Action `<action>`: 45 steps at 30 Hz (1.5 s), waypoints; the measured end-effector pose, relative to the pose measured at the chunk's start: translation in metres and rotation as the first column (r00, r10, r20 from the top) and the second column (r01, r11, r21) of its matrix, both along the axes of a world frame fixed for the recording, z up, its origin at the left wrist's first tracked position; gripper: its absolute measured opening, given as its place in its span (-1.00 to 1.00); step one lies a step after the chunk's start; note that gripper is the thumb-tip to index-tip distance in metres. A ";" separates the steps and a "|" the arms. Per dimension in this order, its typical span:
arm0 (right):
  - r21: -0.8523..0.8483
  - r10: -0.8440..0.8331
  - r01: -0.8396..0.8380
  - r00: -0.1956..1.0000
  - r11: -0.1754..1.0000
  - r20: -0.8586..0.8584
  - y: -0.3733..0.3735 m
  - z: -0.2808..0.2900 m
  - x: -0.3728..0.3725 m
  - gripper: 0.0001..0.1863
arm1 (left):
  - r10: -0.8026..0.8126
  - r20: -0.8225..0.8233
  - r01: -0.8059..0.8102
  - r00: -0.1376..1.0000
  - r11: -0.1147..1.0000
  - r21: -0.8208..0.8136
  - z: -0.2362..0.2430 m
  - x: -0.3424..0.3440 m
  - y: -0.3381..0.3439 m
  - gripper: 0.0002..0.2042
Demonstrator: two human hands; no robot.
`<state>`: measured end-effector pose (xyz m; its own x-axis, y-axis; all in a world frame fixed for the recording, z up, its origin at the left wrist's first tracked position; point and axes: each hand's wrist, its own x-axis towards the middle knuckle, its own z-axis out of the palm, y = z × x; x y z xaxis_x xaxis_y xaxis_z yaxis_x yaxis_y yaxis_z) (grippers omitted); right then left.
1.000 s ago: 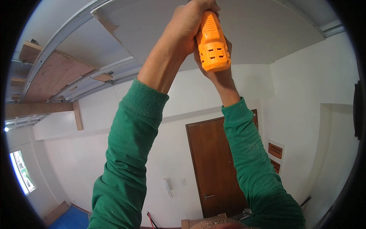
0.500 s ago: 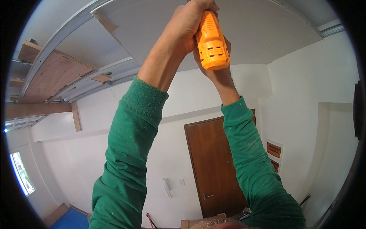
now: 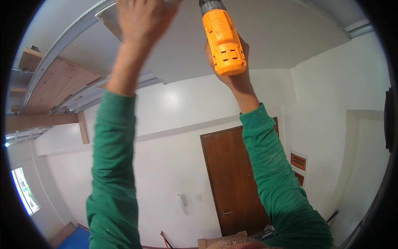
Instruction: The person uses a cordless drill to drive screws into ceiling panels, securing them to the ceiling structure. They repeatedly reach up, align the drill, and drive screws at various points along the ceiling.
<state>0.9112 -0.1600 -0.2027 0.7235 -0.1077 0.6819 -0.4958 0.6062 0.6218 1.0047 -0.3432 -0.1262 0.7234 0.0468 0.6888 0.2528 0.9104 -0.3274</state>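
Observation:
An orange power drill [image 3: 224,43] with a black chuck is raised toward the grey ceiling board [image 3: 282,37]. My right hand [image 3: 235,79] is wrapped round its handle from behind, mostly hidden by the drill body. The chuck runs to the top edge of the picture, and whatever bit it carries is out of sight. My left hand [image 3: 143,20] is up by the left part of the same board, apart from the drill. Motion smears it, and its fingers run past the top edge. Whether it touches the board or holds anything I cannot tell.
At upper left, metal ceiling framing [image 3: 56,45] holds a plywood piece [image 3: 62,85], with a wooden beam [image 3: 45,120] below. A brown door [image 3: 232,178] and a wall handset [image 3: 181,202] are on the far wall. A window [image 3: 25,191] is at left.
My left hand has come off the front of the drill and moved left along the ceiling board. The drill has tilted slightly left, baring its chuck. My right hand keeps its hold.

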 end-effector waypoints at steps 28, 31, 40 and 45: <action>0.041 -0.047 0.046 0.999 0.998 0.019 0.010 0.006 0.009 -0.50 | 0.157 0.356 -0.111 0.921 0.983 -0.146 0.023 0.042 -0.031 -0.39; 0.026 -0.072 0.073 0.997 0.997 -0.022 0.014 0.005 0.007 -0.51 | 0.244 0.248 -0.204 0.938 0.963 -0.177 0.022 0.032 -0.024 -0.39; 0.028 0.098 -0.106 0.972 0.994 0.212 0.023 -0.036 0.028 -0.55 | 0.202 0.159 -0.154 0.966 0.951 -0.270 0.046 0.027 -0.003 -0.44; -0.052 0.259 -0.257 0.902 0.965 0.347 0.029 -0.087 0.024 -0.63 | 0.151 0.115 -0.122 0.982 0.966 -0.230 0.048 0.023 0.007 -0.44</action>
<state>0.9347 -0.1314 -0.2898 0.4428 0.0543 0.8950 -0.8193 0.4299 0.3793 1.0275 -0.3363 -0.0786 0.6041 0.3002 0.7382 0.1849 0.8482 -0.4963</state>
